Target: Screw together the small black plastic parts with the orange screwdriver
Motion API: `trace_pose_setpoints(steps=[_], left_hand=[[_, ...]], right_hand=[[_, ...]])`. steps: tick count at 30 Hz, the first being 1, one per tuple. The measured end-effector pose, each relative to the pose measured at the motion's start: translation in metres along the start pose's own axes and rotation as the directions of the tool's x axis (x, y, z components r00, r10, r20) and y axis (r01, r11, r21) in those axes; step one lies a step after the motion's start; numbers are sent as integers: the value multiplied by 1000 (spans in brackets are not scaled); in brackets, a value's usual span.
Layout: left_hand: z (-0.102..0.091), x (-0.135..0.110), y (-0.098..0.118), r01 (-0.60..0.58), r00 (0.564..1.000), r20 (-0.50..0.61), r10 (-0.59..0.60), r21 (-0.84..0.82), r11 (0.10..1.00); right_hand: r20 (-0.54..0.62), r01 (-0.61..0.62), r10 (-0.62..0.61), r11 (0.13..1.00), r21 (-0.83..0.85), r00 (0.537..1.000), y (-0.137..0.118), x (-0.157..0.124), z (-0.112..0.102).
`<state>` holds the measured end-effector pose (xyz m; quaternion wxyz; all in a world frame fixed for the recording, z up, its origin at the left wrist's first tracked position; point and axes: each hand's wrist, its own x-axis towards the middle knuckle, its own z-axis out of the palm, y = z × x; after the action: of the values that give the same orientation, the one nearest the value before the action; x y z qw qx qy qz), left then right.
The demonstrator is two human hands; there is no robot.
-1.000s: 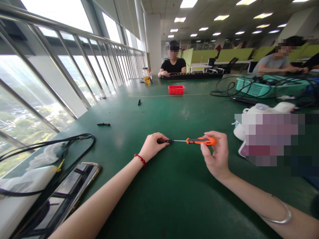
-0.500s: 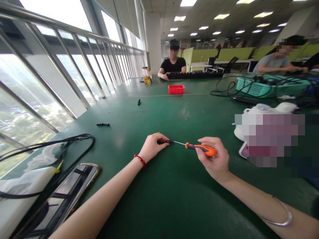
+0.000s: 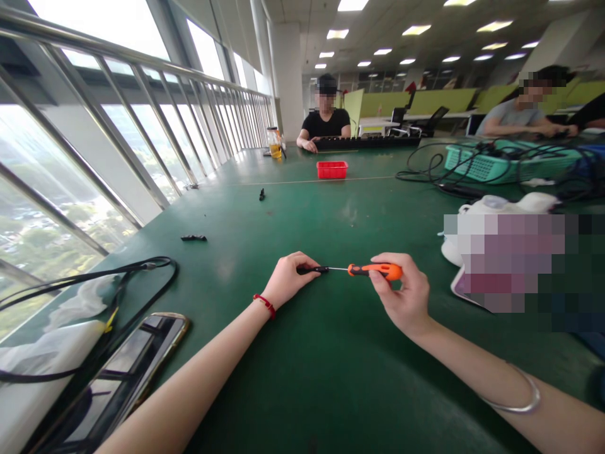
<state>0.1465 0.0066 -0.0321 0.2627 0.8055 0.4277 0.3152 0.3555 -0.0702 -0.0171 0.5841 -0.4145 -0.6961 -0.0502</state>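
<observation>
Near the middle of the green table (image 3: 283, 391), my left hand (image 3: 292, 277) pinches a small black part (image 3: 321, 269) between thumb and fingers. The fingers hide much of that part. My right hand (image 3: 406, 293) grips the orange and dark handle of a screwdriver (image 3: 375, 271). Its thin metal shaft points left and level, and the tip meets the right end of the black part. Whether the tip sits inside the part I cannot tell. Farther left lie two more small black pieces, a long one (image 3: 193, 238) and a shorter one (image 3: 261, 195).
A red tray (image 3: 332, 169) stands ahead. On the left are a phone (image 3: 137, 366) and black cables (image 3: 155, 265). At right are a white object (image 3: 456, 249), partly blurred, and a teal basket (image 3: 520, 170) with cables. Two people sit beyond, one behind a long black object (image 3: 368, 143).
My right hand has shifted slightly left and up, and the screwdriver has come from a tilt to nearly level. My left hand stays in place with the black part.
</observation>
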Motion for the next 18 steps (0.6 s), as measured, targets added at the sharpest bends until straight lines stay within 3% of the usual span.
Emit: trace_pose_setpoints(steps=[6, 11, 18], left_hand=[[1, 0, 1, -26, 1000, -6, 26, -3, 1000], [2, 0, 1, -40, 999, -7, 40, 6, 999], [2, -1, 2, -35, 999, 0, 35, 17, 999]], right_hand=[[15, -54, 53, 999, 8, 998, -4, 6, -1], [-17, -30, 31, 998, 64, 999, 1, 3, 0], [4, -60, 60, 998, -21, 998, -4, 8, -4]])
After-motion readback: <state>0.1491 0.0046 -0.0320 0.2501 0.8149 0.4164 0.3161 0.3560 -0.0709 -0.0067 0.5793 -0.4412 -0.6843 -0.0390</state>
